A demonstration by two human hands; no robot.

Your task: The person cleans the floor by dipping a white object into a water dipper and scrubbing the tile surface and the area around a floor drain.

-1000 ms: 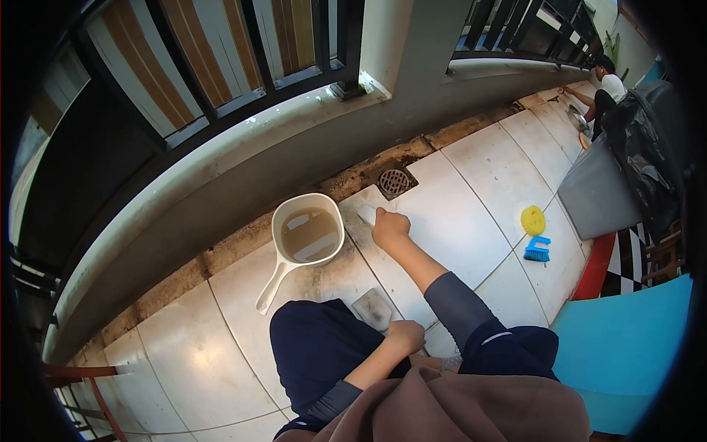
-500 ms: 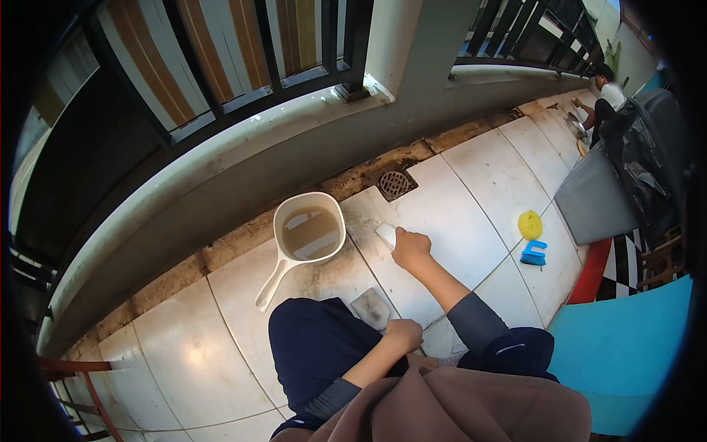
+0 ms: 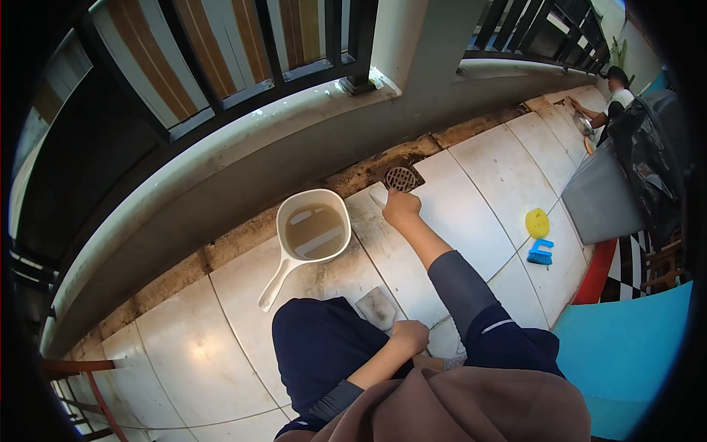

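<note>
My right hand (image 3: 402, 209) is closed on a small white piece (image 3: 378, 194) against the floor tile, just below the round drain grate (image 3: 400, 178). My left hand (image 3: 410, 337) rests by my knee with its fingers curled; whether anything is inside is hidden. Close to it a grey-stained, flat white piece (image 3: 376, 308) lies on the tiles. Left of my right hand stands a white dipper (image 3: 283, 258) holding murky brownish water, its handle pointing down toward my knee. Brown stains mark the tile beside the dipper.
A yellow sponge (image 3: 537, 222) and a blue brush (image 3: 540, 252) lie on the right. Beyond them stands a grey bin (image 3: 600, 195) with a black bag. A person (image 3: 617, 96) crouches at the far right. A low wall (image 3: 243, 173) with black railings runs along the floor.
My right hand moved toward me and away from the drain, then back up to it with the white piece. My left hand has stayed by my knee.
</note>
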